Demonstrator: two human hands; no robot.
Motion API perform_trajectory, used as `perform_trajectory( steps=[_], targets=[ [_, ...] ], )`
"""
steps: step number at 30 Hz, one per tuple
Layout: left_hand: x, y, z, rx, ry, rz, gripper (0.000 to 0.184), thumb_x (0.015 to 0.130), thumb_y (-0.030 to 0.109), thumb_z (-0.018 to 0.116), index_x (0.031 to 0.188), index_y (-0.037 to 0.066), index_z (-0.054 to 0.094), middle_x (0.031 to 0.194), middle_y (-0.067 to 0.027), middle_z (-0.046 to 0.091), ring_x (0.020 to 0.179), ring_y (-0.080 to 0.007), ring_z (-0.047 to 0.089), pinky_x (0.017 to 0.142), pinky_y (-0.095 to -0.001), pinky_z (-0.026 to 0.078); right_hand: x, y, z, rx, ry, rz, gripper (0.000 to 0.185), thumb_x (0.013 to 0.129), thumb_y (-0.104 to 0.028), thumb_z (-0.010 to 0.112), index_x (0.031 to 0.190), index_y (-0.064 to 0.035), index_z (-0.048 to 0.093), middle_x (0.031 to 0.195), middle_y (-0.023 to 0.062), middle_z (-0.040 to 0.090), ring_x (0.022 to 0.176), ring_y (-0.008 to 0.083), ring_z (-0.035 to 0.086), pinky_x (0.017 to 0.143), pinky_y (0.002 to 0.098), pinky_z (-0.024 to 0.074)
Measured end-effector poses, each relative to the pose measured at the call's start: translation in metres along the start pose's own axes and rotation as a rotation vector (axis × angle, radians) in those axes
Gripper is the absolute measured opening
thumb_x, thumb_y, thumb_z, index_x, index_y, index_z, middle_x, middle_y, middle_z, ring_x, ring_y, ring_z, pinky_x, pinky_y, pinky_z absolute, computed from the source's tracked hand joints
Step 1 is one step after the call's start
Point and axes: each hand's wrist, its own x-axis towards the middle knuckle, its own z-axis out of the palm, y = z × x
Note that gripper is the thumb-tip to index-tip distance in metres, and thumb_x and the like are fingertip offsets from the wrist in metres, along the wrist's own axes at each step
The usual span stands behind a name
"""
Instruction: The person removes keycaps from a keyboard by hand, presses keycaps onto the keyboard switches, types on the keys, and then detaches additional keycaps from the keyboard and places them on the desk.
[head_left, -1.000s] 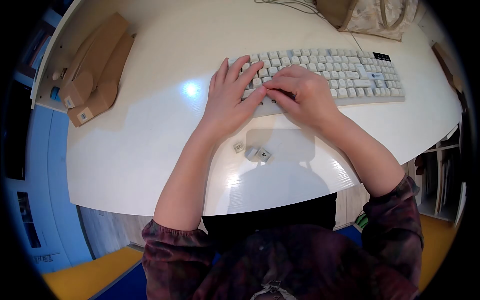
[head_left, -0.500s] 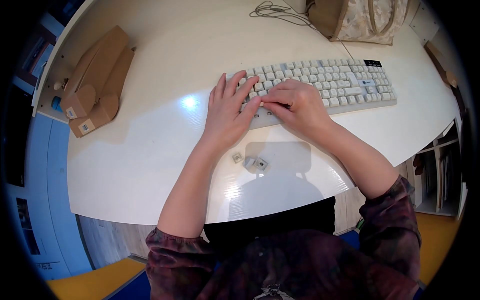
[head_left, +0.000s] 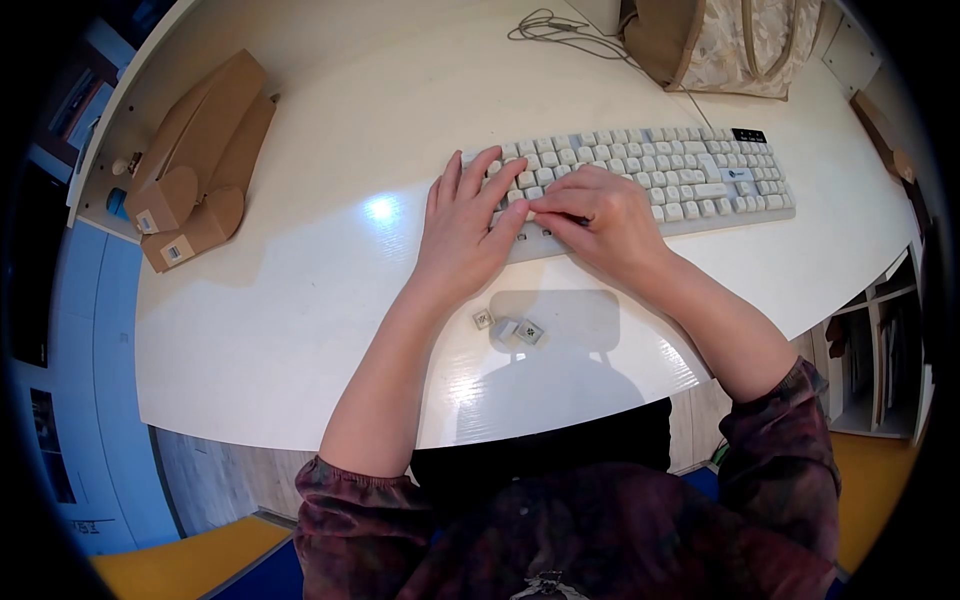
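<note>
A light keyboard (head_left: 690,175) with pale keycaps lies on the white table, its left part partly under both hands. My left hand (head_left: 468,225) rests on its left end, fingers spread over the keys and thumb angled toward the right fingertips. Thumb and index finger of my right hand (head_left: 600,215) are pinched together at the lower key rows, beside the left thumb; what is between them is too small to make out. Two bare key sockets show just below the fingertips. Nearer the table's front lie loose keycaps: one (head_left: 483,319) alone, and two (head_left: 530,332) side by side.
Folded brown cardboard (head_left: 200,160) stands at the table's left side. A patterned bag (head_left: 735,45) sits at the back right, next to a coiled grey cable (head_left: 560,30). Shelves (head_left: 870,350) are beyond the right edge of the white table (head_left: 250,340).
The camera view has shifted, so the table and keyboard appear slightly lower than a second ago. Both hands stay at the same part of the keyboard, with the right fingers still pinched.
</note>
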Motion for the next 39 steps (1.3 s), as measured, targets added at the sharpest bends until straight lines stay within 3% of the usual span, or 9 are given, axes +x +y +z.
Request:
perform_trajectory(
  steps=[14,20,23,26,32,35,39],
  targets=[
    [-0.0010,0.0006,-0.0004,0.009,-0.004,0.012,0.052,0.101,0.041,0.051,0.149,0.020,0.048,0.161,-0.0078,0.033,0.151,-0.0422,0.016,0.121,-0.0516,0.020,-0.0012,0.0004,-0.0003,-0.038,0.008,-0.032,0.009,0.078,-0.011,0.077,0.086,-0.0068,0.077,0.088,0.0040,0.072,0.086,0.0233,0.067,0.071,0.0362,0.0550],
    [-0.0006,-0.0018,0.0001,0.011,-0.007,0.014,0.052,0.100,0.040,0.052,0.149,0.021,0.048,0.161,-0.0069,0.032,0.151,-0.0403,0.016,0.122,-0.0508,0.020,0.0018,-0.0060,0.0000,0.042,-0.020,0.080,0.015,0.078,-0.009,0.076,0.093,-0.0078,0.077,0.089,0.0037,0.070,0.086,0.0242,0.067,0.071,0.0369,0.0548],
    [-0.0008,-0.0018,0.0003,0.003,-0.006,0.010,0.052,0.100,0.040,0.053,0.149,0.021,0.049,0.161,-0.0063,0.032,0.151,-0.0397,0.017,0.122,-0.0506,0.020,0.0007,-0.0035,0.0002,-0.030,-0.045,0.004,0.018,0.079,-0.010,0.075,0.097,-0.0078,0.076,0.090,0.0046,0.070,0.087,0.0245,0.067,0.072,0.0369,0.0547],
    [-0.0012,-0.0008,-0.0011,0.001,-0.003,0.017,0.052,0.100,0.041,0.052,0.148,0.022,0.049,0.161,-0.0060,0.032,0.151,-0.0394,0.017,0.122,-0.0504,0.020,0.0019,-0.0018,-0.0014,0.034,-0.059,0.019,0.018,0.080,-0.010,0.075,0.098,-0.0068,0.076,0.091,0.0063,0.069,0.083,0.0254,0.067,0.070,0.0367,0.0543],
    [-0.0003,-0.0030,0.0029,-0.011,0.019,0.014,0.049,0.103,0.041,0.047,0.147,0.022,0.050,0.160,-0.0066,0.034,0.151,-0.0390,0.018,0.122,-0.0494,0.018,0.0035,-0.0021,-0.0046,0.240,-0.116,0.253,0.016,0.081,-0.012,0.076,0.096,-0.0048,0.075,0.086,0.0065,0.067,0.068,0.0215,0.064,0.063,0.0327,0.0508],
    [0.0016,-0.0047,0.0033,-0.031,0.018,0.004,0.048,0.104,0.040,0.045,0.147,0.022,0.051,0.160,-0.0065,0.035,0.151,-0.0389,0.018,0.122,-0.0490,0.018,0.0055,0.0023,-0.0052,0.367,-0.151,0.360,0.015,0.081,-0.012,0.076,0.094,-0.0051,0.076,0.083,0.0059,0.066,0.067,0.0191,0.063,0.062,0.0313,0.0493],
    [0.0016,-0.0035,0.0016,-0.043,0.008,-0.003,0.047,0.104,0.040,0.044,0.147,0.021,0.051,0.160,-0.0062,0.035,0.151,-0.0389,0.018,0.122,-0.0492,0.018,0.0040,-0.0001,-0.0031,0.266,-0.133,0.273,0.014,0.081,-0.013,0.076,0.093,-0.0069,0.077,0.083,0.0053,0.067,0.069,0.0210,0.064,0.062,0.0331,0.0496]
  ],
)
